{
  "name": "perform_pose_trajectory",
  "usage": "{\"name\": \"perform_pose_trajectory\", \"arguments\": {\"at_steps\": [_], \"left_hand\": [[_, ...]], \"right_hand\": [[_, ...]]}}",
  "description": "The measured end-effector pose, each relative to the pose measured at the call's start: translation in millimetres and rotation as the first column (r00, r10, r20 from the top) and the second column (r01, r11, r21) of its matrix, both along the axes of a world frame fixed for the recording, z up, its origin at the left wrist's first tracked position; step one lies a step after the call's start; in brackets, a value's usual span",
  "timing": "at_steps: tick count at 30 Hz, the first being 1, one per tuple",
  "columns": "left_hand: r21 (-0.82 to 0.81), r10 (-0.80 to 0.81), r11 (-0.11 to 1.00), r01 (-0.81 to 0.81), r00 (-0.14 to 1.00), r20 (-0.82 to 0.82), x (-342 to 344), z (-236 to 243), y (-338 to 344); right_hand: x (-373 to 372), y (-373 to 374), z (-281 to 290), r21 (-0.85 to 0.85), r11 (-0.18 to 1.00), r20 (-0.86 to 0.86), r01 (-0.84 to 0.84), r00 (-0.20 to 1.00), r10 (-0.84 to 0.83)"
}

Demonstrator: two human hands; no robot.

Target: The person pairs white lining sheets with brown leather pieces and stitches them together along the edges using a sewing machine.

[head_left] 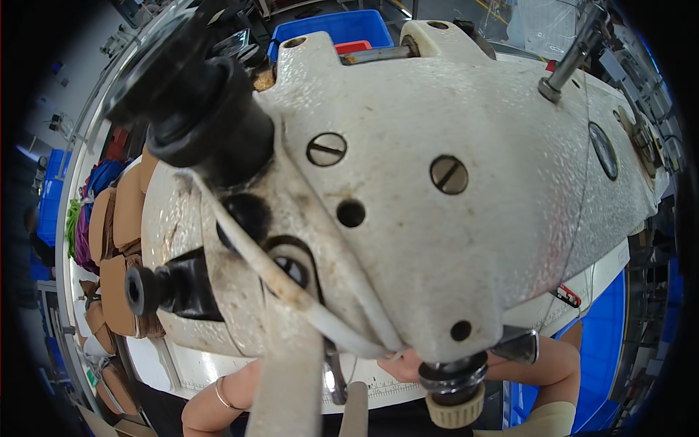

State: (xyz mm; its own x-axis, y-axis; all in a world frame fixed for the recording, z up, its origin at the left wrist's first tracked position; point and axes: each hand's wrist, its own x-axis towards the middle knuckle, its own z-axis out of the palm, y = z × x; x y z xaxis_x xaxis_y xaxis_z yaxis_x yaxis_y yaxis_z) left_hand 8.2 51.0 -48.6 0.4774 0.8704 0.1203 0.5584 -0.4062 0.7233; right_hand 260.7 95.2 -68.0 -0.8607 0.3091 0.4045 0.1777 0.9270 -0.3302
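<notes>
A white sewing machine head (pixel 524 160), with screws, black fittings and a metal knob, fills most of the view. My left forearm, wearing a bangle, rises from the bottom edge; its hand is hidden behind the machine. My right hand (pixel 400 368) shows partly beside the ridged knob (pixel 455 408), under the machine, its fingers mostly hidden. Behind both hands lies the white table (pixel 378 393) with a printed ruler. A small red-handled tool (pixel 568 295) lies at the table's right.
Stacks of tan cut pieces (pixel 116 291) line the left, with coloured fabric bundles (pixel 98 182) behind. A blue bin (pixel 313 25) stands beyond the machine, another (pixel 604 320) at the right, and more blue containers (pixel 51 197) at far left.
</notes>
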Motion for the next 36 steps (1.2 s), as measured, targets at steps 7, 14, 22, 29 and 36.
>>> {"name": "perform_pose_trajectory", "arguments": {"at_steps": [7, 14, 22, 29, 36], "left_hand": [[0.001, -0.009, 1.0, 0.009, 1.0, -0.012, -3, 2, 1], [0.031, -0.015, 0.999, 0.016, 1.0, -0.02, -7, 5, 6], [0.107, -0.019, 0.994, 0.021, 1.0, -0.022, -6, 25, 32], [0.181, -0.031, 0.983, 0.035, 0.999, -0.021, -8, 35, 54], [0.406, -0.095, 0.911, 0.071, 0.995, 0.039, -12, -23, 71]], "right_hand": [[2, 3, 2, 0.024, 0.998, -0.157, 0.054, 0.986, -0.05], [1, 8, 1, 0.084, 0.993, -0.074, 0.086, 0.994, -0.08], [-7, 35, -18, 0.336, 0.94, -0.102, 0.059, 0.994, -0.026], [-25, 33, -31, 0.278, 0.937, -0.26, 0.213, 0.955, -0.14], [-23, 26, -20, -0.143, 0.968, -0.192, 0.207, 0.954, -0.232]]}}
